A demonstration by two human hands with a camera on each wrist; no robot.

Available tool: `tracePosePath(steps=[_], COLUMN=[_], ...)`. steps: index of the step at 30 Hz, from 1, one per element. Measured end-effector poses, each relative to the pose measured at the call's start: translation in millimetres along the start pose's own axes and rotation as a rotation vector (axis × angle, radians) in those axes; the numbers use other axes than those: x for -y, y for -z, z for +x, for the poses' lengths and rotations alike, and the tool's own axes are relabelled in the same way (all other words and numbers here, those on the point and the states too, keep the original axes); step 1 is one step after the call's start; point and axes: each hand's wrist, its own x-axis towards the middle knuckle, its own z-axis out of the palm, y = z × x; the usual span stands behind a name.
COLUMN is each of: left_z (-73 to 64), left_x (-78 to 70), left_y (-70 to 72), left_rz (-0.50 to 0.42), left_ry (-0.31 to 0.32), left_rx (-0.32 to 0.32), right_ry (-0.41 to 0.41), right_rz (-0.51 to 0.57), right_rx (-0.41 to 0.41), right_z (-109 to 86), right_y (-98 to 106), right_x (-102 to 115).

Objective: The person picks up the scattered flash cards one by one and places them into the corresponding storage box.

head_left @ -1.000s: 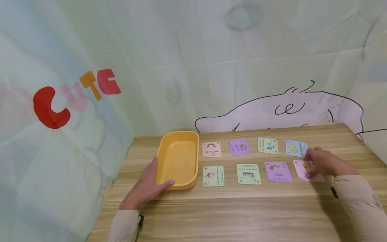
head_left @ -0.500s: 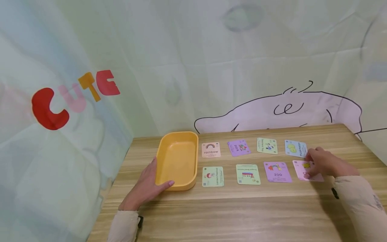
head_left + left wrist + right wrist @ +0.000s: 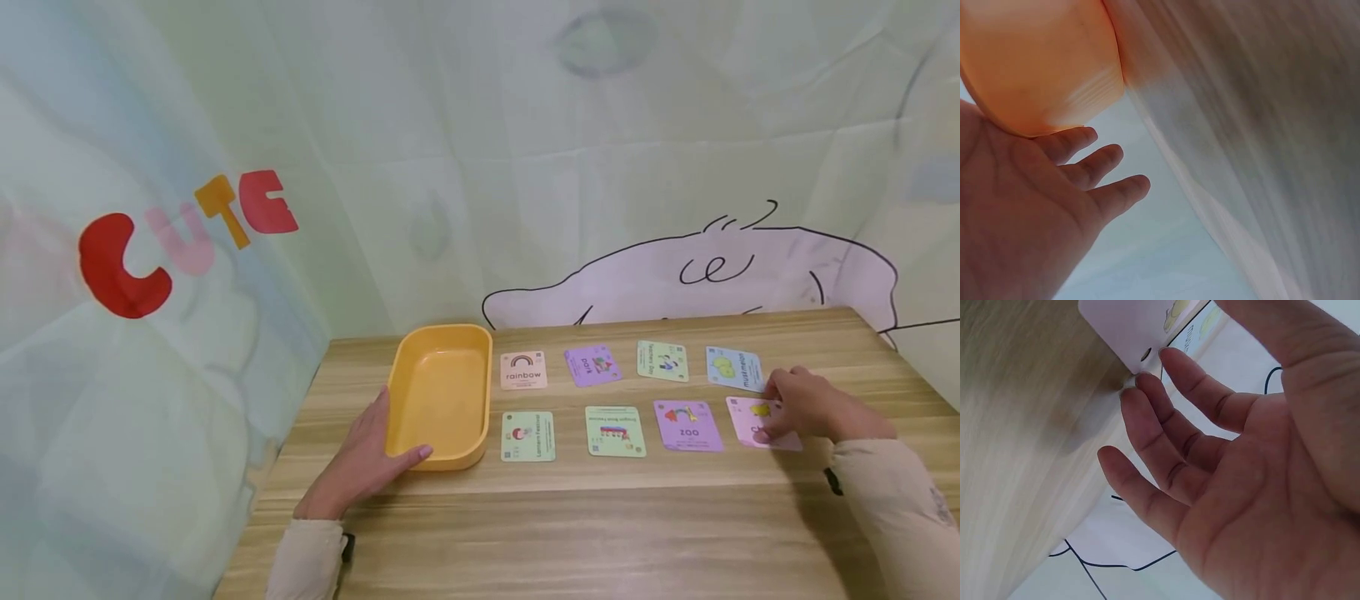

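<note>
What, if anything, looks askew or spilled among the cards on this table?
The park card sits crooked, and the Dragon Boat Festival card lies upside down, while the rainbow card reads upright. No spill or damage shows.

Wood-grain table point(image 3: 570, 525) before pale printed fabric point(image 3: 465, 167); CUTE lettering point(image 3: 217, 200).

Free room lies along the near worktop point(image 3: 570, 533) and between the rows of cards point(image 3: 688, 426), a lane blocked by the yellow tray point(image 3: 442, 400) leftward and the right fingers point(image 3: 780, 384) opposite.
</note>
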Motion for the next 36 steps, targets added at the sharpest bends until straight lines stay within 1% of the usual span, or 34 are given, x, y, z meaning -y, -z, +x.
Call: tracePosePath(steps=[3,7,9,14,20,27,30,36], left_z=[0.5,2.2,3.1,3.5,2.3,1.9,1.9,1.4], left_x=[1.2,2.5,2.3,0.9,0.6,1.6,2.1,2.1], left_y=[-0.3,-0.4,-0.4,0.1,1.1,0.3,-0.6,-1.6], left_rz=[0.005,0.004,0.000,-0.003,-0.006,-0.011,-0.015,0.001], left_ry=[-0.022,-0.043,-0.033,-0.003,-0.014,-0.028,-0.027,0.000], left_rx=[-0.008,-0.016,-0.011,0.001,-0.004,-0.009,-0.010,-0.002], right_ry=[-0.002,-0.024,-0.043,-0.059,-0.058,-0.039,-0.037,-0.045], right_rz=[0.000,0.003,0.009,0.013,0.007,-0.018,-0.019,-0.004], right_rx=[-0.004,0.009,0.020,0.026,0.027,0.010,0.007,-0.006], right_z=[-1.0,-2.1,-2.9,-4.3,-4.4,-4.5,-4.8,-6.7], right_y=[0.2,1.0,1.2,1.8,1.4,1.5,0.9,-0.3], right_x=[0.5,0.9,0.8,0.1,0.7,1.5,1.8,2.4])
